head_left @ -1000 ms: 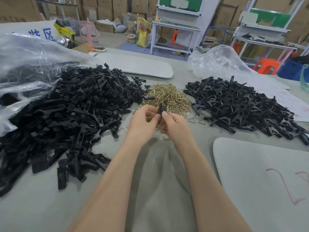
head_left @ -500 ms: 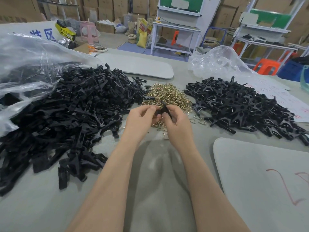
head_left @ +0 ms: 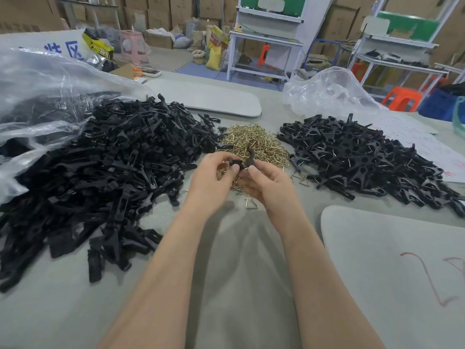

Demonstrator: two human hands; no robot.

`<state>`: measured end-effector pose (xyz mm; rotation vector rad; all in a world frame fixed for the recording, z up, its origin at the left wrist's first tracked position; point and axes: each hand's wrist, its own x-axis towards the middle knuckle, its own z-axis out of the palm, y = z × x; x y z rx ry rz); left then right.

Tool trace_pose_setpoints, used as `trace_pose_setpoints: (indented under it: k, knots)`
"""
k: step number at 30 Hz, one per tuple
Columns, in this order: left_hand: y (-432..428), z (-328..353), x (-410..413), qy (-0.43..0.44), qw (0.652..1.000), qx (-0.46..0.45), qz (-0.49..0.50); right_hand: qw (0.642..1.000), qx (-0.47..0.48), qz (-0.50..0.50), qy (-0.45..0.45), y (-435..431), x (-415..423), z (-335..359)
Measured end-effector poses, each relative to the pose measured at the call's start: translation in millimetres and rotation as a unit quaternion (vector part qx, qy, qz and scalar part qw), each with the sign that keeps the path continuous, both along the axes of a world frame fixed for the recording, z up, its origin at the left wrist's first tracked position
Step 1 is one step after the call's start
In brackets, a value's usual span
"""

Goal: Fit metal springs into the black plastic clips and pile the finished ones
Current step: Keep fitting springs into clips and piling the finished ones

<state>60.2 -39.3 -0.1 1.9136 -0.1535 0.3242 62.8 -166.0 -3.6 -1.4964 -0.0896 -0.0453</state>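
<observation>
Curled fingers (head_left: 235, 168) of left hand (head_left: 214, 183) and right hand (head_left: 271, 188) pinch the black clip (head_left: 249, 157).

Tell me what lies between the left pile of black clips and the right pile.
A heap of gold-coloured metal springs lies between the left pile and the right pile, shown in the head view.

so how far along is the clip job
Done: the right-hand pile of black plastic clips with wire springs showing. In hand: the left hand and right hand pinch one black clip above the heap of brass-coloured metal springs. Left: the much bigger left-hand pile of springless black clip parts, so most of the job remains.
</observation>
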Motion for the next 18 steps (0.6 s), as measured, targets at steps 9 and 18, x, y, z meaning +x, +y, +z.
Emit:
trace_pose_setpoints:
  k: [9, 18]
  knots:
    - [-3.8, 1.4, -1.0, 0.04, 0.996, -0.081, -0.024, 0.985, -0.122, -0.073, -0.101, 1.9, -0.2, 1.7]
    - [-2.7, 2.5, 0.2, 0.028, 0.999, -0.016, -0.023, 0.984, -0.1, -0.091, -0.115, 1.8, -0.4, 2.6]
